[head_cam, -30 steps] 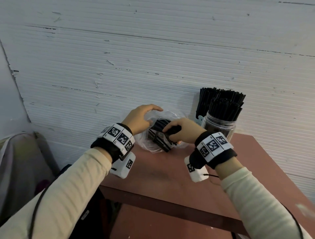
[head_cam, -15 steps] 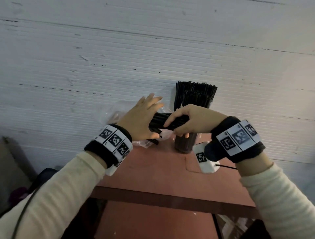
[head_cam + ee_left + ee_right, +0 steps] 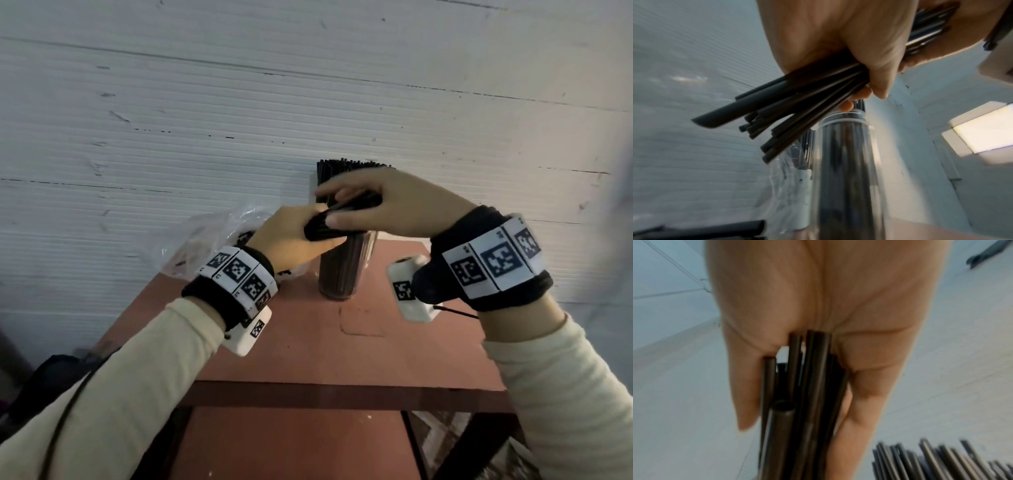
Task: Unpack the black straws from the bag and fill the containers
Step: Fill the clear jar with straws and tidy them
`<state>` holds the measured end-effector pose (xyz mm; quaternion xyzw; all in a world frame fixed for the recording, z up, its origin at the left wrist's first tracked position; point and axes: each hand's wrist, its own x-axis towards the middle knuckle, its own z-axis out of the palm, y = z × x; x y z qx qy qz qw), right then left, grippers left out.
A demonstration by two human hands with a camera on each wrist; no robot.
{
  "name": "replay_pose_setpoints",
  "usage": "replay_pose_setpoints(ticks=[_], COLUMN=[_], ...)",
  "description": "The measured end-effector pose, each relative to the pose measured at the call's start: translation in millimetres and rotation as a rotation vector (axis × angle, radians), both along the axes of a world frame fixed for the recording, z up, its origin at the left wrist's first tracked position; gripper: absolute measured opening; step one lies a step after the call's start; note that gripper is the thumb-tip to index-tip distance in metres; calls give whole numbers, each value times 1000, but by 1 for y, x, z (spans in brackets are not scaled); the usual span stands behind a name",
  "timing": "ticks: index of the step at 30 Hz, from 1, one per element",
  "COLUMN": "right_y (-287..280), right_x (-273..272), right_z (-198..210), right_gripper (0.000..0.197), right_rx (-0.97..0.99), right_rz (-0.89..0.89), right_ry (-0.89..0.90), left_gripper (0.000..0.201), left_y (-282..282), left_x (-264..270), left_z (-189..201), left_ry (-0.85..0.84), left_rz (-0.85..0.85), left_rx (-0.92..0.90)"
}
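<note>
Both hands hold one bundle of black straws (image 3: 337, 222) level, just above and in front of a clear jar (image 3: 339, 274) packed with upright black straws (image 3: 352, 168). My left hand (image 3: 305, 236) grips the bundle's left end, thumb curled round it. My right hand (image 3: 346, 209) grips the right part from above. In the left wrist view the bundle (image 3: 797, 107) fans out past my fingers, over the jar (image 3: 844, 154). The right wrist view shows straws (image 3: 807, 394) lying along my palm. The crumpled clear bag (image 3: 212, 236) lies left of the jar with a few straws inside.
The reddish-brown table (image 3: 308, 342) stands against a white ribbed wall (image 3: 239, 120). A white container (image 3: 804, 178) sits behind the jar, mostly hidden. Dark fabric (image 3: 51, 380) lies low beside the table's left edge.
The bundle has come out of the bag and moved right and up to the jar. My left hand, open beside it before, now grips its left end.
</note>
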<state>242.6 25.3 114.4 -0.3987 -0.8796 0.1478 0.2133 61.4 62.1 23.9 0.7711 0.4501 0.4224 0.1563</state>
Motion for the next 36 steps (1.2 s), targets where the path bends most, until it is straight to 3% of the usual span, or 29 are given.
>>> replay_pose_setpoints(ticks=[3,6,10,13,18,22,24,30,33,36], right_y=[-6,-3,18,32,42,40,37,21,16,10], right_x=[-3,-14,-24,-28,-34,-35,-35,-25,-15,-11], right_z=[8,3,-20,-45,-67,-71,-68,-49,-46,-48], right_gripper=[35,28,23,16,20,12,14,74,92,78], right_rx=[248,374,450,380,384,407,408,421,281,27], right_rz=[-86,-64,-21,-6,-21,5,14,-56,-113,-29], right_ry=[189,353,258,133,199,267,294,432,426,298], left_gripper=[10,17,15,17,39,33,41,52,29,16], left_y=[-2,-6,-3,2,12,8,6,1,-8,-18], left_x=[17,32,32,28,21,22,23,20,19,18], left_z=[0,-2,-12,-25,-43,-42,-41,-25,-12,-3], left_ry=[-137,-285,-328,-287,-286,-260,-223,-302,-211,-54], left_rz=[-19,-75,-158,-176,-191,-220,-187,-178,-276,-408], left_rx=[-78,-138,-382,-531,-652,-642,-589,-427,-347,-327])
